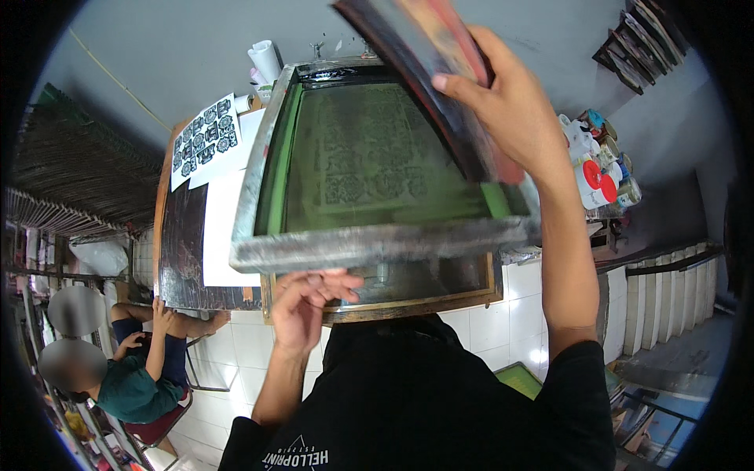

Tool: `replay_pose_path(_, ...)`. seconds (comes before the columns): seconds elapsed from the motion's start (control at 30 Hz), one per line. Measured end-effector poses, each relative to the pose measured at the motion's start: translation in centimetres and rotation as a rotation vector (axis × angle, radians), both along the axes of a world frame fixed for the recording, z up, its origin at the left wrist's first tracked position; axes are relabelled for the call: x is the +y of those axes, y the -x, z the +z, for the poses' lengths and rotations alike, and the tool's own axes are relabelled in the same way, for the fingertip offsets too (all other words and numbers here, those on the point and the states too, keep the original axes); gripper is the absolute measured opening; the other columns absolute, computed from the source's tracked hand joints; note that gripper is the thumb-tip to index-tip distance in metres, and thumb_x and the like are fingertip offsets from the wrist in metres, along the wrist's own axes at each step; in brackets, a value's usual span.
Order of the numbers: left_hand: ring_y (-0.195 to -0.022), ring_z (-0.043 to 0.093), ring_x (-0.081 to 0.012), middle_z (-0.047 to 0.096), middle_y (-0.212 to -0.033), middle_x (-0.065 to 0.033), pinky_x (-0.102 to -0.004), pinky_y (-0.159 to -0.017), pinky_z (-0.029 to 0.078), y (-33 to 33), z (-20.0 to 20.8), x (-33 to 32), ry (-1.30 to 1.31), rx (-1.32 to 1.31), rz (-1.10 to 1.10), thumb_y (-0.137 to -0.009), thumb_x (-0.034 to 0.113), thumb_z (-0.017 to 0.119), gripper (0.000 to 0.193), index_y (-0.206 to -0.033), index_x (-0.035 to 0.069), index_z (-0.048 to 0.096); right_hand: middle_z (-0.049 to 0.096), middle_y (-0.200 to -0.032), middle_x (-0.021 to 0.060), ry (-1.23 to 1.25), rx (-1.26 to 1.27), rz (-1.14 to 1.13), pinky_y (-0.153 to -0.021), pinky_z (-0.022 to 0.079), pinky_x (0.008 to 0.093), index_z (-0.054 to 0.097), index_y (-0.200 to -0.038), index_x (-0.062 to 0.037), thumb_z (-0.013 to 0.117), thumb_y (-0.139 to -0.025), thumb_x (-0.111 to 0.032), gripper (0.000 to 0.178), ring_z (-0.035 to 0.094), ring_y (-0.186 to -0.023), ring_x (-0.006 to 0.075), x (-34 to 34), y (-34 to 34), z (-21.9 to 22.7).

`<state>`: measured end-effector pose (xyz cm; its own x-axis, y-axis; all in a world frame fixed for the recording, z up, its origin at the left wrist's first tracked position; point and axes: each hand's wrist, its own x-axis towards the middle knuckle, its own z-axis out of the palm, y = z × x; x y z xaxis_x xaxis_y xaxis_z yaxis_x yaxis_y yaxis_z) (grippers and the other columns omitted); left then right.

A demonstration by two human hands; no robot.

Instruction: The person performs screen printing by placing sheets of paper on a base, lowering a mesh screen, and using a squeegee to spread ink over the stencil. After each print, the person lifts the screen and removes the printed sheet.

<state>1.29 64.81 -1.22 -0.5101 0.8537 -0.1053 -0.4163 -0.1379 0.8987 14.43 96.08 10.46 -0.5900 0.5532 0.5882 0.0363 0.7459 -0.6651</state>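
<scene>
My right hand (514,110) grips a wide squeegee (416,55) with a dark blade and a worn reddish handle, held tilted above a screen printing frame (385,245). Green mesh (357,118) fills the frame, with a dark ornamental pattern faintly visible in it, and black ink lies along its far end. The frame's near edge stands raised over the table. My left hand (302,306) is just below that edge, palm up, its fingers loosely bent and apart with nothing in them. Whether its fingertips touch the frame I cannot tell.
White sheets (228,228) and one printed with black motifs (206,135) lie on the dark table (181,251) at left. A person (149,377) sits on a chair at lower left. Tubs with red lids (597,184) crowd the right. Frames (640,43) hang on the wall.
</scene>
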Motion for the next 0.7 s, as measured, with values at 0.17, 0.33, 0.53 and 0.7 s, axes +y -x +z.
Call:
replay_pose_path(0.17, -0.081, 0.072, -0.0314, 0.070, -0.107, -0.0318, -0.0391, -0.084, 0.056, 1.0, 7.6, 3.0, -0.219, 0.200, -0.049, -0.093, 0.021, 0.046, 0.046, -0.117, -0.015, 0.062, 0.064, -0.116, 0.0260, -0.189, 0.068, 0.064, -0.096, 0.047, 0.0425, 0.052, -0.134, 0.0017, 0.061, -0.093, -0.014, 0.044, 0.062, -0.108, 0.0389, -5.7, -0.6, 6.2)
replay_pose_path(0.33, -0.082, 0.070, -0.0289, 0.067, -0.116, -0.0322, -0.0373, -0.084, 0.055, 1.9, 12.9, 6.6, -0.322, 0.329, -0.122, -0.097, 0.024, 0.043, 0.050, -0.126, -0.015, 0.056, 0.058, -0.131, 0.0277, -0.358, 0.029, -0.022, -0.105, 0.043, 0.0450, 0.046, -0.145, -0.0039, 0.056, -0.096, -0.011, 0.051, 0.054, -0.124, 0.0420, -2.2, 0.9, 7.5)
replay_pose_path(0.53, -0.090, 0.070, -0.0279, 0.065, -0.120, -0.0319, -0.0370, -0.088, 0.052, 4.1, 15.5, 9.9, -0.451, 0.452, -0.133, -0.098, 0.026, 0.044, 0.050, -0.126, -0.014, 0.056, 0.060, -0.130, 0.0272, -0.524, 0.023, -0.139, -0.106, 0.044, 0.0440, 0.047, -0.144, -0.0037, 0.056, -0.095, -0.009, 0.050, 0.058, -0.121, 0.0407, 0.9, 4.0, 11.5)
replay_pose_path(0.7, -0.089, 0.071, -0.0235, 0.071, -0.112, -0.0226, -0.0346, -0.085, 0.054, 8.3, 10.0, 10.1, -0.031, 0.593, 0.108, -0.096, 0.023, 0.050, 0.040, -0.118, -0.009, 0.061, 0.061, -0.132, 0.0248, -0.509, 0.020, -0.148, -0.105, 0.046, 0.0436, 0.049, -0.142, -0.0008, 0.058, -0.093, -0.008, 0.050, 0.060, -0.121, 0.0363, 4.3, 5.8, 13.8)
